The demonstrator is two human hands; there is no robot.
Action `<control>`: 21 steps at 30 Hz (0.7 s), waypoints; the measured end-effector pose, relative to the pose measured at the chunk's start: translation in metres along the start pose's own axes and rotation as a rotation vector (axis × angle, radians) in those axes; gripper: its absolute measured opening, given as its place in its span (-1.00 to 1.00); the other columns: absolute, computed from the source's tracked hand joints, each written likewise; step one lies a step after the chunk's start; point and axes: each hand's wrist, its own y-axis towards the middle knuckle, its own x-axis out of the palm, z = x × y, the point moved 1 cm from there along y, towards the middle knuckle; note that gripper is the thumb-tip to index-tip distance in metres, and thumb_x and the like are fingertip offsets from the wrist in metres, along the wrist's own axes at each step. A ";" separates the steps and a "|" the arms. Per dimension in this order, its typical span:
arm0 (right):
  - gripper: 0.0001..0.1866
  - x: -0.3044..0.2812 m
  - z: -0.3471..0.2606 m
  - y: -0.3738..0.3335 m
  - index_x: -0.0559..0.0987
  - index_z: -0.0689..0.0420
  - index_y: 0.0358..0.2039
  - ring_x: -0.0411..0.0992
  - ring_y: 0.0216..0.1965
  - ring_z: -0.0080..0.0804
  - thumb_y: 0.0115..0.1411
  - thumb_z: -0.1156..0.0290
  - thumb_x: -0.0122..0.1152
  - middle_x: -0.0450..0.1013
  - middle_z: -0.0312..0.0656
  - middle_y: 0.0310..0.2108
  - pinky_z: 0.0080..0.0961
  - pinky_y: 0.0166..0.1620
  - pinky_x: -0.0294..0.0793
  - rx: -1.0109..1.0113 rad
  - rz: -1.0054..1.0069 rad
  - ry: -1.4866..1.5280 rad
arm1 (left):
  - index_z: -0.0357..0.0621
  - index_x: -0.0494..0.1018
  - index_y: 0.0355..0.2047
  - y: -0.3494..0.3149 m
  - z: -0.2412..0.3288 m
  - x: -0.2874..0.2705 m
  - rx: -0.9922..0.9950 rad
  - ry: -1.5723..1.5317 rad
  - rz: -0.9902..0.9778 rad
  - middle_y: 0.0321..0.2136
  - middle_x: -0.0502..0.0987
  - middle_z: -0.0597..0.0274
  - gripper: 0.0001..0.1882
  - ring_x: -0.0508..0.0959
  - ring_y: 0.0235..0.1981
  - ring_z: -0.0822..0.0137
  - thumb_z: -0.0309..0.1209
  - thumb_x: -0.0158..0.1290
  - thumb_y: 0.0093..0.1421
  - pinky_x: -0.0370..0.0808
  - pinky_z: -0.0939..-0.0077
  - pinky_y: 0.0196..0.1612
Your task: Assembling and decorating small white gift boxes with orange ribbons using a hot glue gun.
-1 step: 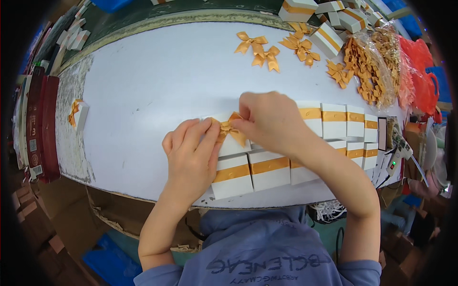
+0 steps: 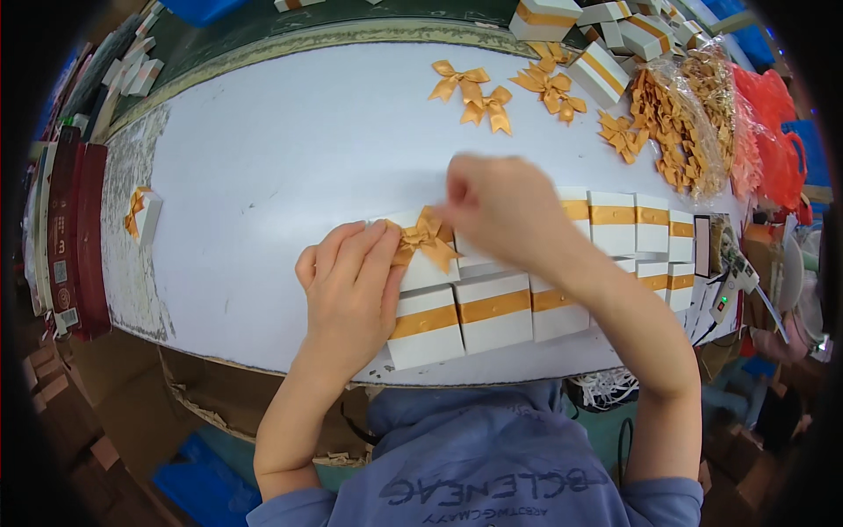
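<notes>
A gold satin bow [image 2: 425,237] sits on top of a white box [image 2: 427,273] at the left end of the far row of boxes. Against the bow's left side and the box, the fingers of my left hand [image 2: 348,285] are drawn together, holding the bow there. Just right of the bow, my right hand [image 2: 518,211] hovers with curled, motion-blurred fingers; whether they touch the bow's right loop is unclear. In the near row, a white box with a gold ribbon band [image 2: 426,327] stands below my left fingers. My right forearm hides part of both rows.
Loose gold bows [image 2: 487,107] lie at the far side, beside a plastic bag of bows [image 2: 676,132] and a red bag [image 2: 773,132]. More banded boxes [image 2: 645,37] are piled at back right. A bow-topped box [image 2: 147,218] stands far left. A power strip [image 2: 727,294] lies at right.
My right hand has moved slightly up and away from the bow, whose right loop now shows more fully. My left hand has stayed in place.
</notes>
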 end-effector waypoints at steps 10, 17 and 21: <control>-0.82 -0.025 0.079 0.061 0.55 0.20 -0.52 0.40 -0.58 -0.38 -0.06 0.35 0.22 0.43 -0.21 -0.66 -0.49 -0.46 0.37 0.264 0.127 -0.124 | 0.03 0.45 -0.09 0.029 0.011 -0.018 0.192 0.337 -0.173 -0.19 0.41 0.19 -0.56 0.34 -0.12 0.23 -0.54 0.00 -0.05 0.05 0.26 -0.03; -0.85 -0.041 0.025 0.015 0.53 0.20 -0.54 0.45 -0.45 -0.19 -0.05 0.37 0.21 0.48 -0.09 -0.52 -0.35 -0.36 0.42 0.082 0.103 0.055 | -0.20 0.32 -0.35 0.106 0.004 0.018 -0.375 -0.873 -0.122 -0.41 0.42 0.21 -0.84 0.38 -0.44 0.49 -0.48 0.06 0.08 0.31 0.60 -0.41; -0.82 -0.043 0.029 -0.011 0.46 0.21 -0.41 0.38 -0.58 -0.39 0.01 0.40 0.19 0.40 -0.19 -0.65 -0.51 -0.49 0.36 0.035 0.347 0.305 | -0.13 0.15 -0.55 0.107 0.020 0.022 -0.470 -1.070 -0.048 -0.59 0.39 0.31 -0.76 0.36 -0.55 0.61 -0.57 0.01 0.11 0.31 0.72 -0.50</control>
